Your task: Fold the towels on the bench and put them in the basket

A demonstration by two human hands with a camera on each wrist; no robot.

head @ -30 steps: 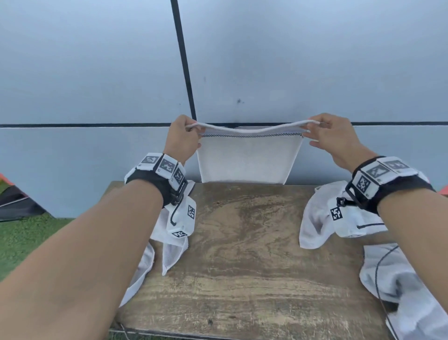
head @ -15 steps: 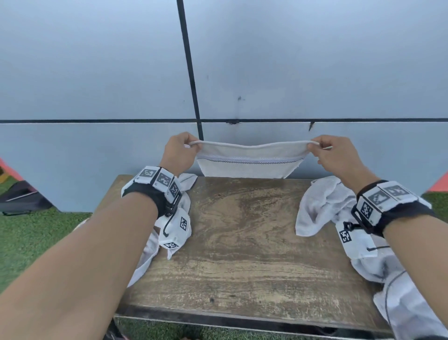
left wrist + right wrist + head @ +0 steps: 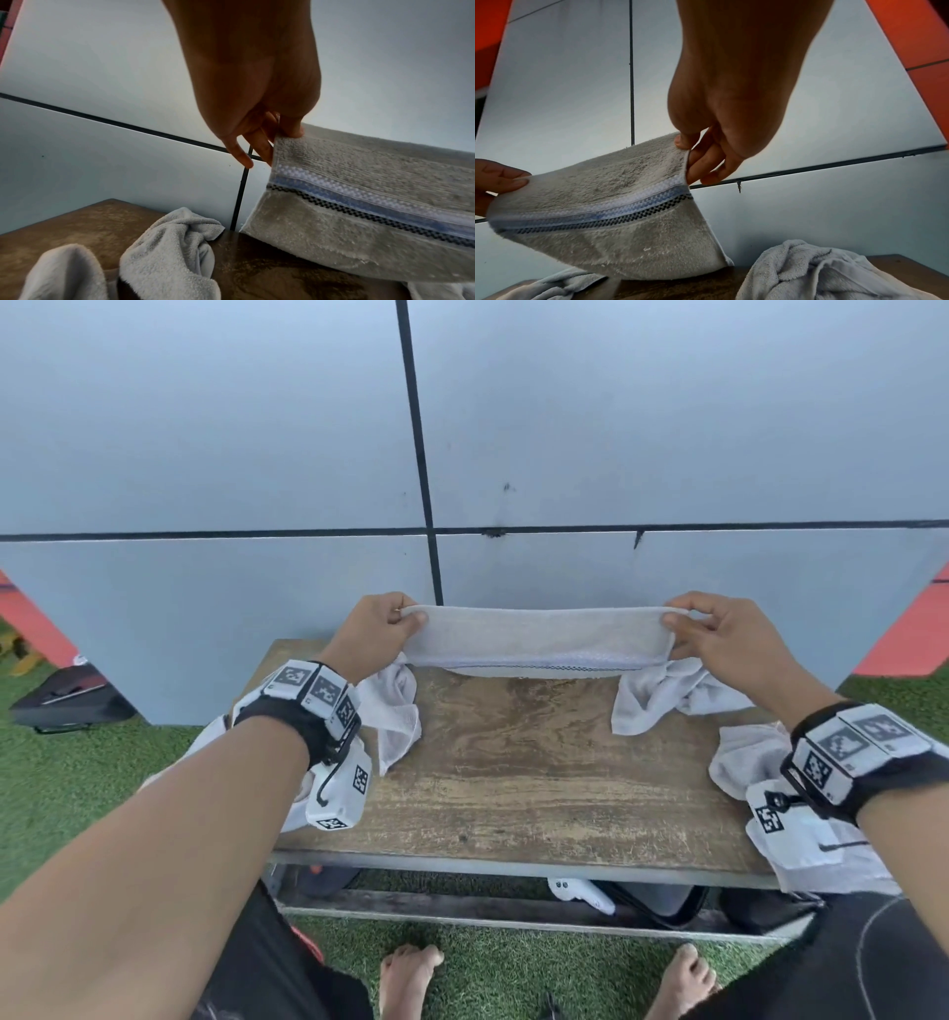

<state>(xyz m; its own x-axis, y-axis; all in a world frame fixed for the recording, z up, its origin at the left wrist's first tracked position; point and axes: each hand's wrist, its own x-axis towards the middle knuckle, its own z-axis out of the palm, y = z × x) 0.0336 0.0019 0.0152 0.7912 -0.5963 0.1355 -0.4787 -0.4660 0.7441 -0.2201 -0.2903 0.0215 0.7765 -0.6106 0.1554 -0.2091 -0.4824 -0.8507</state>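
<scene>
A white towel (image 3: 536, 636) with a blue and black checked stripe hangs stretched between my two hands over the far edge of the wooden bench (image 3: 513, 762). My left hand (image 3: 382, 629) pinches its left top corner, and my right hand (image 3: 714, 634) pinches the right top corner. The left wrist view shows my left hand (image 3: 285, 132) with thumb and fingers on the towel (image 3: 372, 203), whose lower edge touches the bench. In the right wrist view my right hand (image 3: 687, 154) pinches the towel (image 3: 608, 203). No basket is in view.
Crumpled white towels lie on the bench: one at the left (image 3: 398, 711), one at the right back (image 3: 662, 695), another at the right edge (image 3: 744, 762). A grey panelled wall (image 3: 513, 454) stands close behind. Bags sit under the bench, over green turf (image 3: 77, 788).
Both hands have lowered the stretched towel from chest height down to the bench's far edge. Less of it hangs visible, and its lower edge now meets the bench.
</scene>
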